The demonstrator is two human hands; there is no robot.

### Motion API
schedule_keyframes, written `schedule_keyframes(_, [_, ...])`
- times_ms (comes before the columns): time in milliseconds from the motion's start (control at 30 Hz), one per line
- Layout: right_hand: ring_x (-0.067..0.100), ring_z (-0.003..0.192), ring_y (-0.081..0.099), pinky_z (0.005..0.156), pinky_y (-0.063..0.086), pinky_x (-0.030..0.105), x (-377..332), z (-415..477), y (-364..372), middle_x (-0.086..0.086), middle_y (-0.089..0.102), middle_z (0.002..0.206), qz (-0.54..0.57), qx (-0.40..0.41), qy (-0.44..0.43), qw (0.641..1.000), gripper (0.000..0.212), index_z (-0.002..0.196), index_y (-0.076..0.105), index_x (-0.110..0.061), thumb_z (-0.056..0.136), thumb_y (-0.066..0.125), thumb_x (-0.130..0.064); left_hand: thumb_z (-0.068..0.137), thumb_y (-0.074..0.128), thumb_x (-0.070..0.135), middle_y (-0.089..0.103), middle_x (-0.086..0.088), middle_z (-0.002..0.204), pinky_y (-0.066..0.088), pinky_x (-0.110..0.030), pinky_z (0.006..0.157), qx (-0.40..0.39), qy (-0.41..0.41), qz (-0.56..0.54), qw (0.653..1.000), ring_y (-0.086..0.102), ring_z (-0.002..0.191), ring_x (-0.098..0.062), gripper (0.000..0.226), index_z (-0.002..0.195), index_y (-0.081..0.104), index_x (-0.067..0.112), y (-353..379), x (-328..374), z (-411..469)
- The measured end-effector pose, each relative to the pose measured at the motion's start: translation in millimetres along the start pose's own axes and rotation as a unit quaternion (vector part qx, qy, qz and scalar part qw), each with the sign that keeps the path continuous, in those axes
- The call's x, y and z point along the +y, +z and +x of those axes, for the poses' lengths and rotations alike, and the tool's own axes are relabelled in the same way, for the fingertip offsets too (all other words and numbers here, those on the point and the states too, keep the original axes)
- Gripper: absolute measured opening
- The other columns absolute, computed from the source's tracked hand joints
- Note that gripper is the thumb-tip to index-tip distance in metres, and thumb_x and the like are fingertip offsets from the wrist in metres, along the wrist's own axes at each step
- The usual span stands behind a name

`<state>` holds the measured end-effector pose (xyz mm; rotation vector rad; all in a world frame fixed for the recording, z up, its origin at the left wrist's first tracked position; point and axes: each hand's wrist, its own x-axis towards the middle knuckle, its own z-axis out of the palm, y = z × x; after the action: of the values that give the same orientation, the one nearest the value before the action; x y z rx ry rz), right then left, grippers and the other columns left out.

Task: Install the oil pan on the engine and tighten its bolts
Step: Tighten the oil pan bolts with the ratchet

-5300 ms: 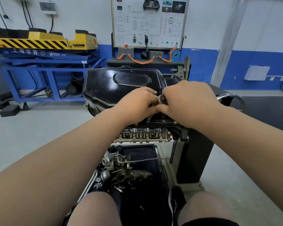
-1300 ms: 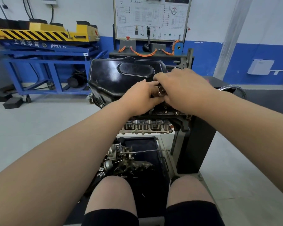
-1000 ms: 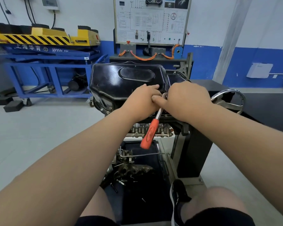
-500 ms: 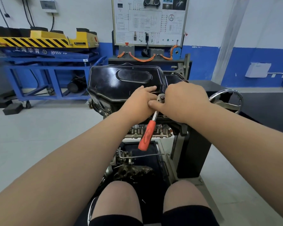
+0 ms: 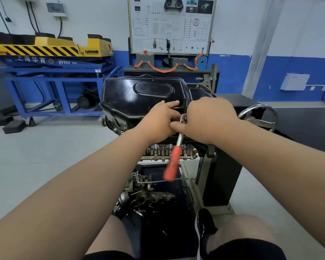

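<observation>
Risk: socket may slip off the bolt head, since the ratchet wrench [image 5: 174,160] is held only at its head and the long orange handle hangs free and blurred, so any wobble could tip it and round the bolt. It could also cross-thread if driven crooked. Fingers crowd the pan flange, so a pinch is likely if it slips.

The hands are together and touching. Right hand [image 5: 210,119] curls over the ratchet head, thumb pressed on the shank. Left hand [image 5: 158,121] rests on the oil pan [image 5: 139,96] with forefinger straight. Its other fingers are tucked by the ratchet head, and I cannot tell if they pinch the socket.

The black pan sits on top of the upturned engine [image 5: 167,152], with the wrench at the pan's near edge, toward its right end. The engine is carried on an engine stand [image 5: 219,175], handwheel [image 5: 257,117] to the right. Loose parts lie in the tray [image 5: 184,186] below.
</observation>
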<state>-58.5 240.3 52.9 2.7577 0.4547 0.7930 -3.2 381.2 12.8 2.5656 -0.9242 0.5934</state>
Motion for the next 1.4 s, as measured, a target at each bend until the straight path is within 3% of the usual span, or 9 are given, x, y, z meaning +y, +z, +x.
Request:
schedule_keyframes(100, [0.013,0.048,0.038,0.047,0.027,0.026,2.8,2.2,0.4,-0.002,0.039,0.056,0.026,-0.016,0.022,0.999,0.056,0.056,0.035,-0.019,0.082,0.044,-0.069,0.091,0.056,0.011,0.067,0.008,0.112,0.003,-0.033,0.117,-0.012,0.007,0.003,1.0,0.024,0.143,-0.011,0.015,0.092,0.071,0.015,-0.2,-0.3,-0.1])
schedule_keyframes(300, [0.021,0.098,0.05,0.088,0.034,0.04,16.7,14.0,-8.7,-0.004,0.058,0.09,-0.062,-0.011,-0.123,0.99,0.008,0.094,0.057,-0.026,0.091,0.053,-0.032,0.098,0.05,0.026,0.046,0.006,0.143,0.006,-0.04,0.118,-0.037,0.022,0.02,0.999,0.029,0.139,-0.013,0.024,0.115,0.067,0.024,-5.7,1.3,1.3])
schedule_keyframes(467, [0.015,0.051,0.043,0.053,0.034,0.029,8.3,8.9,-0.6,-0.003,0.043,0.056,0.018,0.018,-0.022,0.999,0.047,0.057,0.039,-0.021,0.084,0.045,-0.058,0.091,0.056,0.018,0.061,0.001,0.129,0.015,-0.033,0.117,0.038,-0.028,-0.024,0.999,0.032,0.139,-0.015,0.024,0.112,0.068,0.017,-2.0,7.4,-5.0])
schedule_keyframes(600, [0.016,0.053,0.048,0.047,0.034,0.026,0.3,3.8,16.1,-0.001,0.049,0.058,0.127,0.001,0.078,0.989,0.049,0.059,0.043,-0.021,0.08,0.043,-0.065,0.085,0.057,0.003,0.069,-0.003,0.114,0.013,-0.003,0.099,0.083,-0.04,-0.015,0.996,0.039,0.134,-0.019,0.025,0.105,0.073,0.007,-1.0,12.8,-9.6])
schedule_keyframes(800, [0.018,0.081,0.053,0.061,0.041,0.033,24.1,6.9,8.8,-0.007,0.05,0.075,0.109,0.004,-0.092,0.99,0.022,0.087,0.057,-0.024,0.09,0.051,-0.044,0.092,0.061,0.023,0.062,0.0,0.128,0.022,-0.028,0.111,0.011,-0.038,-0.013,0.999,0.03,0.141,-0.019,0.021,0.111,0.07,0.02,-10.1,14.1,-9.2])
schedule_keyframes(933, [0.016,0.055,0.048,0.047,0.032,0.026,26.1,6.9,11.0,-0.005,0.046,0.06,0.065,0.033,-0.013,0.997,0.045,0.067,0.052,-0.021,0.084,0.044,-0.062,0.089,0.061,0.019,0.063,-0.001,0.125,0.033,-0.024,0.106,0.062,-0.082,-0.016,0.995,0.047,0.128,-0.014,0.025,0.113,0.069,0.021,-8.2,18.9,-9.6])
schedule_keyframes(1033, [0.018,0.051,0.049,0.045,0.032,0.025,20.4,1.5,23.4,-0.001,0.049,0.055,0.134,0.032,0.091,0.986,0.066,0.055,0.047,-0.02,0.078,0.029,-0.079,0.092,0.05,0.019,0.067,0.015,0.089,0.041,-0.009,0.07,0.183,-0.21,-0.12,0.953,0.061,0.086,-0.004,0.017,0.094,0.066,0.025,-4.3,27.6,-12.8])
schedule_keyframes(1133, [0.021,0.058,0.054,0.05,0.036,0.028,11.9,1.1,34.0,0.001,0.052,0.058,0.231,0.053,0.098,0.966,0.063,0.054,0.047,-0.02,0.089,0.025,-0.067,0.098,0.029,0.047,0.064,0.01,0.059,0.05,-0.022,0.061,0.132,-0.322,-0.268,0.898,0.061,0.06,-0.006,0.045,0.076,0.062,0.027,-6.0,47.8,-10.4])
schedule_keyframes(1400, [0.028,0.072,0.058,0.066,0.047,0.04,3.6,17.3,51.5,0.007,0.061,0.071,0.489,0.098,0.141,0.855,0.043,0.066,0.058,-0.014,0.097,0.038,-0.036,0.097,0.042,0.048,0.065,-0.012,0.088,0.058,-0.042,0.073,0.033,-0.357,-0.487,0.796,0.06,0.07,-0.017,0.044,0.116,0.061,0.013,1.5,67.8,-19.9])
